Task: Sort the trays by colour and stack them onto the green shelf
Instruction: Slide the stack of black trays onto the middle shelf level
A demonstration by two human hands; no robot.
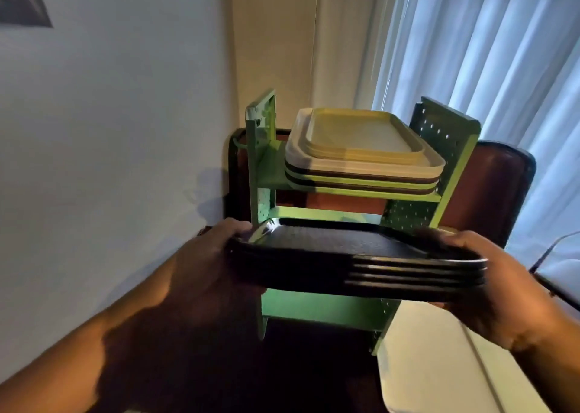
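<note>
I hold a stack of several black trays [354,255] level in front of the green shelf [445,148], at about the height of its middle level. My left hand [207,255] grips the stack's left edge and my right hand [489,284] grips its right edge. On the shelf's top level sits a mixed pile: yellow trays [361,136] on top, white trays [314,164] under them, then brown and green trays [361,183] at the bottom. The black stack hides most of the shelf's middle level.
The shelf stands in a corner, with a white wall [110,145] on the left and pale curtains [502,51] on the right. A dark brown chair [502,186] stands behind the shelf. A white surface [439,365] lies at the lower right.
</note>
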